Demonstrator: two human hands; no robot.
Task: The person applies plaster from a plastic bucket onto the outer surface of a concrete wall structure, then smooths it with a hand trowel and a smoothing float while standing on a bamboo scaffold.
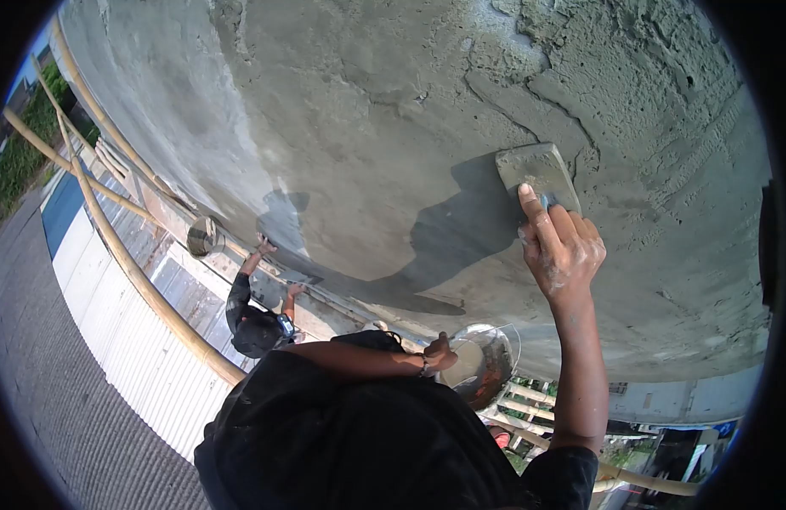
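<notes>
My right hand (pixel 564 246) is wrapped round the handle of a plastering float (pixel 539 167), its thumb or finger stretched along the back. The float's flat blade lies at the wet grey plaster wall (pixel 350 127), just below a cracked, rough patch. Low in front of my body, my left hand (pixel 441 353), with a band at the wrist, is closed on the edge of a round grey dish (pixel 465 362). This dish overlaps the mouth of a mortar-smeared bucket (pixel 497 367) with a wire handle.
A co-worker in a dark cap (pixel 258 333) stands at lower left, hands by the wall. Another bucket (pixel 203 236) is farther along the ledge. Bamboo poles (pixel 146 285) curve along the left, beside corrugated roofs (pixel 95 408). Bamboo slats (pixel 529 404) lie below the near bucket.
</notes>
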